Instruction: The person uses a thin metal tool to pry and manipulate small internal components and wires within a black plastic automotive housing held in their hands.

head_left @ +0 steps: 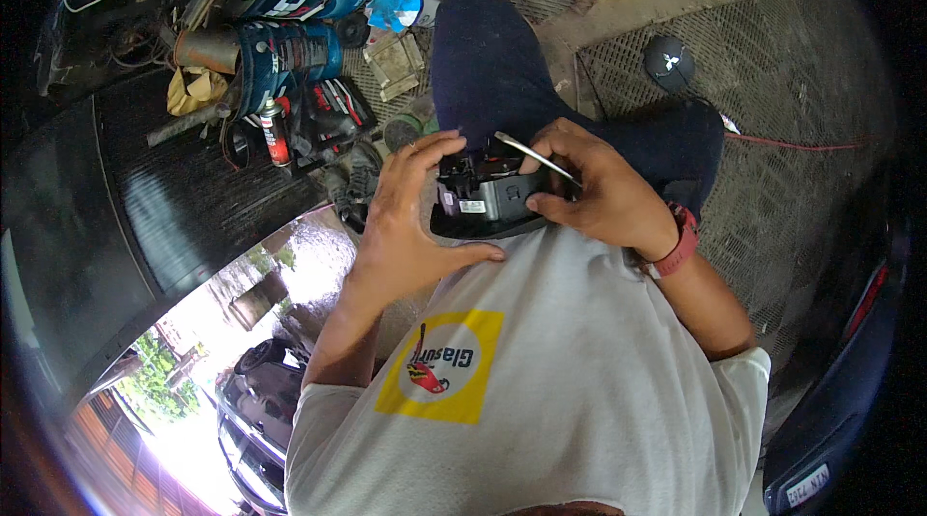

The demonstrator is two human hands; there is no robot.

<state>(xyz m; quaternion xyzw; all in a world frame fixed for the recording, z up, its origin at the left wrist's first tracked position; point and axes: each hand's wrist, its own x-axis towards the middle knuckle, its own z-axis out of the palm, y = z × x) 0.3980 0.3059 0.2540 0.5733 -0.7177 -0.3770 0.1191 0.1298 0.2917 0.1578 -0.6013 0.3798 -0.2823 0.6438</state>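
A black plastic part [494,197] with small white stickers rests in my lap against my shirt. My left hand [398,212] is open at its left side, fingers and thumb spread wide apart; whether the fingertips touch it I cannot tell. On the other side, my right hand [610,190] is closed on a slim metal screwdriver [537,160]. Its bare shaft slants up to the left above the part, and its handle is hidden by the hand. The right thumb also rests at the part's right edge.
A round black cover [669,64] with an emblem lies on the textured floor. To the left are blue drums [290,55], a spray can [275,133] and dark bottles [336,111]. A thin red cable [797,143] runs right. Cars stand lower left [259,390] and right [840,400].
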